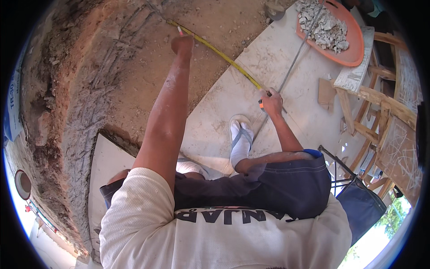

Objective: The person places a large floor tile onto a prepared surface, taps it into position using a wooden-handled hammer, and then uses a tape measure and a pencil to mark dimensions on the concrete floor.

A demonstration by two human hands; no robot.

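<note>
The tape (233, 63) is already drawn out over dirt (228, 27) and floor (215, 103), its case (261, 104) gripped in the right hand (272, 102); the left hand (182, 44) pinches a stick (180, 30) beside it. Whether it's read, one cannot tell.

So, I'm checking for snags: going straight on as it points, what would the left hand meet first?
Likely the yellow tape blade, crossing just ahead of the left hand; depth is unclear, so it might pass over it.
</note>
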